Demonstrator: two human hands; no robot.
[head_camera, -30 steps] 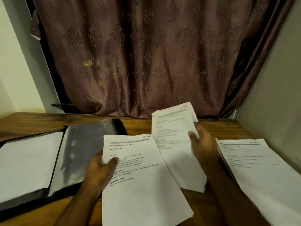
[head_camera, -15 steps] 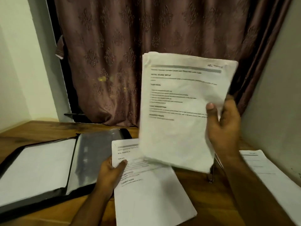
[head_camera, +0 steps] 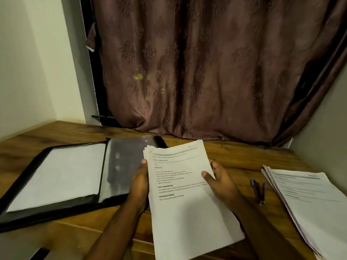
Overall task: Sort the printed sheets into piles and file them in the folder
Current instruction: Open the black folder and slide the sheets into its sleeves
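A brown patterned curtain (head_camera: 206,72) fills the upper view from about ten o'clock to two o'clock, hanging down to the back edge of the wooden surface (head_camera: 75,233). At nine o'clock on that surface lies the open black folder (head_camera: 62,177), its left side showing a white sheet under a clear sleeve and its right side a greyish plastic sleeve page that reaches toward the centre.

At the centre, running down toward six o'clock, is the held stack of printed sheets (head_camera: 187,212), top page facing up with headings such as "TASK DESCRIPTION" and "REQUIRED PROPS" readable; its far corners fan slightly and overlap the folder's right edge. At four o'clock a second pile of printed sheets (head_camera: 309,207) lies flat on the surface, well apart from the held stack.

The left hand (head_camera: 139,182) has its grip on the stack's left edge, fingers curled along it with the thumb tip at the top. The right hand (head_camera: 219,181) holds the right edge, thumb pressed onto the top page and fingers curled beneath.

Between the right hand and the second pile, at three o'clock, a small dark blue-tipped object, perhaps a pen or stapler (head_camera: 258,191), lies on the surface.
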